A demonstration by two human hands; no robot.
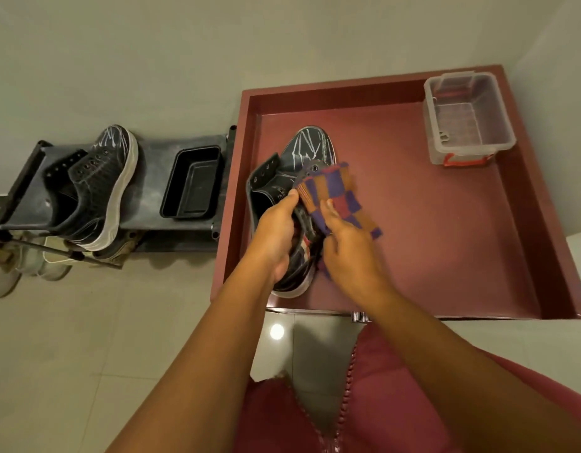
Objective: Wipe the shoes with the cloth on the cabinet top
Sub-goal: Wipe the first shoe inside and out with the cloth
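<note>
While the left hand (276, 230) curls around the heel end of a black shoe (302, 165) on the dark red cabinet top (446, 240), the right hand (348, 246) grips a checked cloth (338, 197) of purple, orange and red and holds it against the shoe's right side. The shoe lies near the left edge of the cabinet top, its toe pointing away from the person, white scribble marks across the toe cap and its tongue and eyelets open to view. The cloth drapes over the shoe's side and onto the surface just beside it, with one corner reaching up toward the laces area. At the far right corner of the raised-rim cabinet top stands a clear plastic bin (469, 119) with a red handle on its near side. To the left of the cabinet, a dark shoe rack (145, 178) carries the second black shoe (99, 188), tipped on its side with its white sole facing right, and a black rectangular tray (191, 181) just beside it. Pale shoes (31, 263) sit on a lower tier of the rack.
</note>
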